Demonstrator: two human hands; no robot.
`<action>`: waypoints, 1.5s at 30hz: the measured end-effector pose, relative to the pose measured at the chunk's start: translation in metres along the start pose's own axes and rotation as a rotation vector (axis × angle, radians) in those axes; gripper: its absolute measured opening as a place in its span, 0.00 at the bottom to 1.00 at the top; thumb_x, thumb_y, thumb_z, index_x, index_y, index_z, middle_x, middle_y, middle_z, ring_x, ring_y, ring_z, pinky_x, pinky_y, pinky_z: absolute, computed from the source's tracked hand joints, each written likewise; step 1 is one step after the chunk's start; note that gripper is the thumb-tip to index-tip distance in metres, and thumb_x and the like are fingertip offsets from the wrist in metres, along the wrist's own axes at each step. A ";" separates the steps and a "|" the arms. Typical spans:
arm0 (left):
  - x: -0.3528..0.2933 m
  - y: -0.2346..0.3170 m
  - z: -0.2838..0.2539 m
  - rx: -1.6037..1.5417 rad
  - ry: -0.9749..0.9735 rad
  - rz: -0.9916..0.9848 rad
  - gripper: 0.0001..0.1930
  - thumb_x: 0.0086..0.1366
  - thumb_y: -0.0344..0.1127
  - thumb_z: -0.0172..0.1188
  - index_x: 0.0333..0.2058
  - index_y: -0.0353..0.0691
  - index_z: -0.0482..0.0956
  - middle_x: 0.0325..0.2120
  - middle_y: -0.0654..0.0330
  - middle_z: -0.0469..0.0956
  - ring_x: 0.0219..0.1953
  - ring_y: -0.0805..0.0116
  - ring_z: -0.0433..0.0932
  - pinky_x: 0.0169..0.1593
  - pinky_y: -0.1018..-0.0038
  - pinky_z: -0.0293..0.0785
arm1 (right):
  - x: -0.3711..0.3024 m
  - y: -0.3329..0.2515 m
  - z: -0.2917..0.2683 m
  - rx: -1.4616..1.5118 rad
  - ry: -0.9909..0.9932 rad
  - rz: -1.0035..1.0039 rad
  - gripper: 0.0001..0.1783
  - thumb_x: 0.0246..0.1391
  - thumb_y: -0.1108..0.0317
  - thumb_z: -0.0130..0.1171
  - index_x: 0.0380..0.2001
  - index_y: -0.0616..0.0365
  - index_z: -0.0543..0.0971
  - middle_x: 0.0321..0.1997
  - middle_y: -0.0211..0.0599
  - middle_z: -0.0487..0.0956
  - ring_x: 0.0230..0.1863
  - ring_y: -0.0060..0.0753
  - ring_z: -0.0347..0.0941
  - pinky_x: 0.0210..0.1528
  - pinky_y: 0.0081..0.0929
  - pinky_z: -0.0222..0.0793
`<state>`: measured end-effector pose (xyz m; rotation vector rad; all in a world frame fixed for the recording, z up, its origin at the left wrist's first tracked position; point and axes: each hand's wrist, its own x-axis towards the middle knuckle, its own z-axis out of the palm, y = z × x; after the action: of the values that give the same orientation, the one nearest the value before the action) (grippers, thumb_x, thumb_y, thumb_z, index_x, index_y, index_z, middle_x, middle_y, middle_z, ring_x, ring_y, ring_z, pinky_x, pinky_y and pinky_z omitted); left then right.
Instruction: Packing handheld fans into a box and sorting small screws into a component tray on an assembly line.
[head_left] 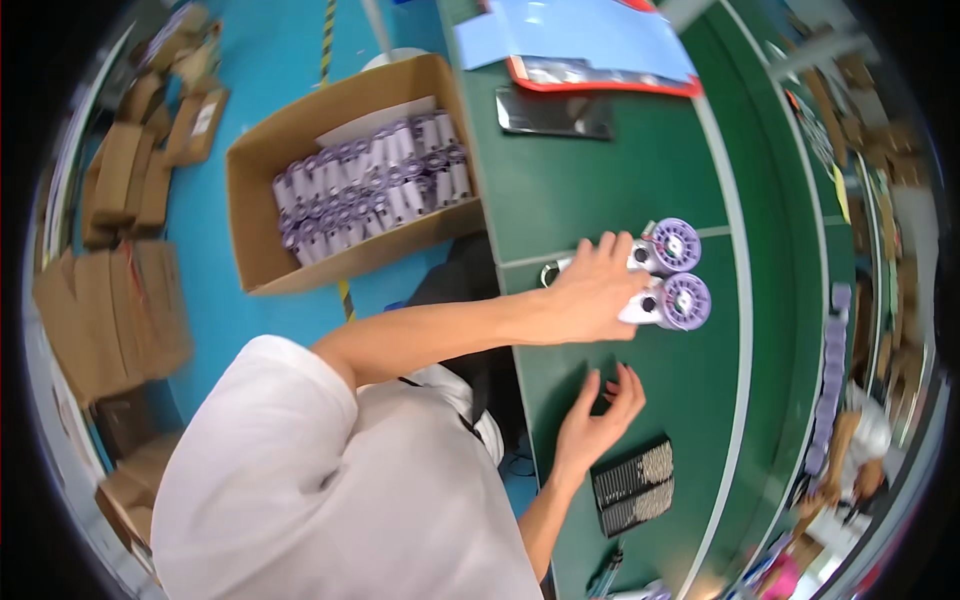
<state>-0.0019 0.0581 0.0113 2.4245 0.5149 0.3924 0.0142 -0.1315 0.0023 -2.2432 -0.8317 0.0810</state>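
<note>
While the left hand [590,295] lies over the handle ends of two lilac-and-white handheld devices [668,275] on the green bench [600,190], its fingers are spread and laid flat across them, pressing rather than pinching; the round purple heads of both devices project past the fingertips toward the white line on the bench surface; the two units lie side by side, touching or nearly so. The right hand [598,418] rests palm-down on the bench nearer the body, fingers loosely fanned, holding nothing; a black tray of small metal parts [633,487] lies just beside it. To handle the pair well, keep the flat palm pressure even across both handles so that neither unit rolls; keep the heads aligned with each other; take care that the fingers stay off the round faces. Should one unit be lifted, it is judged best to close thumb and fingers around its handle alone, steadying the other with the free hand. An open cardboard box [300,160] of like devices stands on the blue floor to the left; a dark phone-like slab [553,112] lies farther up the bench.
</note>
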 end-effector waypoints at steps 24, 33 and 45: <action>-0.316 -0.557 -0.015 0.495 -0.699 -0.198 0.36 0.46 0.52 0.76 0.54 0.48 0.76 0.61 0.41 0.62 0.61 0.43 0.63 0.58 0.50 0.67 | 0.119 -0.144 0.168 -0.500 -0.421 -0.605 0.44 0.53 0.63 0.71 0.68 0.66 0.62 0.74 0.62 0.54 0.72 0.64 0.54 0.70 0.50 0.55; -0.297 -0.639 0.072 0.548 -0.866 0.642 0.09 0.56 0.44 0.63 0.35 0.53 0.85 0.58 0.53 0.67 0.60 0.55 0.65 0.61 0.57 0.62 | 0.116 -0.135 0.163 -0.601 -0.395 -0.591 0.44 0.53 0.65 0.68 0.69 0.64 0.60 0.72 0.63 0.57 0.71 0.62 0.57 0.71 0.49 0.53; -0.302 -0.637 0.117 0.710 -0.771 0.503 0.14 0.68 0.42 0.53 0.46 0.48 0.85 0.71 0.54 0.56 0.73 0.52 0.50 0.75 0.57 0.43 | 0.111 -0.135 0.158 -0.672 -0.393 -0.557 0.45 0.53 0.66 0.68 0.69 0.64 0.57 0.72 0.62 0.55 0.73 0.61 0.52 0.73 0.55 0.47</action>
<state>-0.3912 0.3271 -0.5239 3.0789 -0.3752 -0.6389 -0.0172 0.1022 -0.0043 -2.5299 -1.8981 -0.0310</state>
